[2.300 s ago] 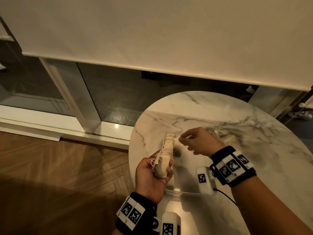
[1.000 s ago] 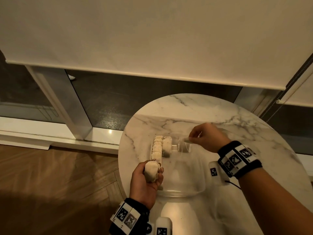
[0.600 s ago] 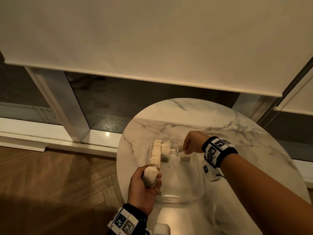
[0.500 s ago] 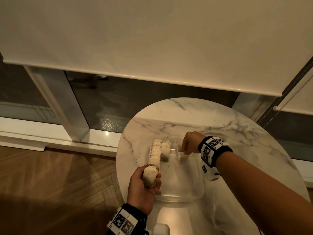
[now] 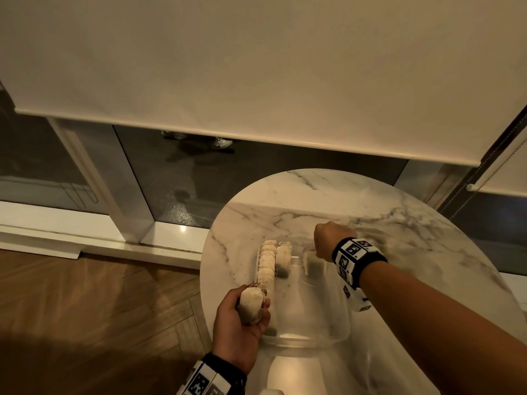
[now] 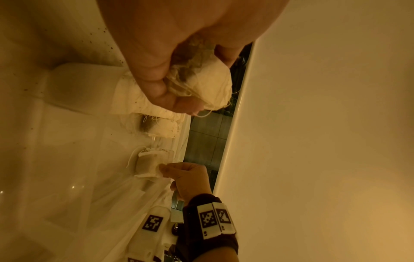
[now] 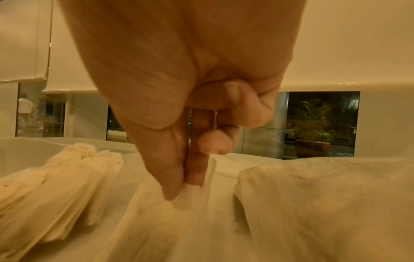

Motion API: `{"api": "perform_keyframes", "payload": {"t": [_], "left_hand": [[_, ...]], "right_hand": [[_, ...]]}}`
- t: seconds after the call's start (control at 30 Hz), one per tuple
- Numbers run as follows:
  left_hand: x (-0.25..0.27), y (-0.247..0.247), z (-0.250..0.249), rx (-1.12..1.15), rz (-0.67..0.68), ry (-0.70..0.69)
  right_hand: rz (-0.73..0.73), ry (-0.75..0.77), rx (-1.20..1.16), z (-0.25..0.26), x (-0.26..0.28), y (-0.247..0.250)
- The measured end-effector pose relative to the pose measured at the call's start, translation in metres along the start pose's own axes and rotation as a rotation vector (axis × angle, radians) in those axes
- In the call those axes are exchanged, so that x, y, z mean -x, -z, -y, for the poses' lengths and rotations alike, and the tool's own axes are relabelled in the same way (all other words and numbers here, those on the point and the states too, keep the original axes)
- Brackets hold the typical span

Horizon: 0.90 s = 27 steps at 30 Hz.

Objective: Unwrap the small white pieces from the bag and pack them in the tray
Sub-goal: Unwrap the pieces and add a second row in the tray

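Observation:
A clear plastic tray (image 5: 313, 336) sits on the round marble table. Several small white pieces (image 5: 268, 263) stand in a row along its left wall, and a short second row (image 5: 283, 259) stands beside them. My left hand (image 5: 251, 309) grips a bundle of white pieces (image 5: 251, 303) with loose strings (image 6: 212, 85) at the tray's left rim. My right hand (image 5: 316, 249) pinches the top edge of one piece (image 5: 313, 265) between thumb and forefinger (image 7: 186, 186). That piece (image 6: 147, 164) stands upright in the tray's far part, apart from the rows.
The marble table (image 5: 399, 223) stands beside a wooden floor (image 5: 99, 295), with its left edge close to the tray. A lowered blind (image 5: 256, 67) and dark glass lie beyond. A large white blurred thing (image 7: 325, 195) fills the right of the right wrist view.
My right hand has moved from above the tray down into its far part with the single piece. My left hand has stayed at the left rim with the bundle.

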<state>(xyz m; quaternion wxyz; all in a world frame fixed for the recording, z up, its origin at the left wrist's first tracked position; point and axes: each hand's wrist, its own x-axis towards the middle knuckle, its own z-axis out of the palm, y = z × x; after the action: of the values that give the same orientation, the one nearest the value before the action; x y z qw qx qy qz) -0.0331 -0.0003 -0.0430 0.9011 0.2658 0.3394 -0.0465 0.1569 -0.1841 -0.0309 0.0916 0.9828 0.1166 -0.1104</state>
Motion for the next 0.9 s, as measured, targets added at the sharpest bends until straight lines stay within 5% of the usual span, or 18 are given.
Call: {"api": "perform_keyframes", "payload": {"t": [0.27, 0.4, 0.63, 0.9], "left_hand": [[0.004, -0.002, 0.0, 0.033, 0.032, -0.006], [0.009, -0.01, -0.001, 0.042, 0.081, -0.013], [0.013, -0.015, 0.004, 0.071, 0.127, -0.028], [0.016, -0.018, 0.01, 0.061, 0.139, -0.026]], "right_hand": [[-0.03, -0.028, -0.005, 0.0, 0.01, 0.01], [-0.097, -0.074, -0.22, 0.006, 0.029, 0.025], [-0.077, 0.288, -0.91, 0.047, 0.119, 0.045], [-0.253, 0.351, -0.935, 0.058, 0.142, 0.015]]}}
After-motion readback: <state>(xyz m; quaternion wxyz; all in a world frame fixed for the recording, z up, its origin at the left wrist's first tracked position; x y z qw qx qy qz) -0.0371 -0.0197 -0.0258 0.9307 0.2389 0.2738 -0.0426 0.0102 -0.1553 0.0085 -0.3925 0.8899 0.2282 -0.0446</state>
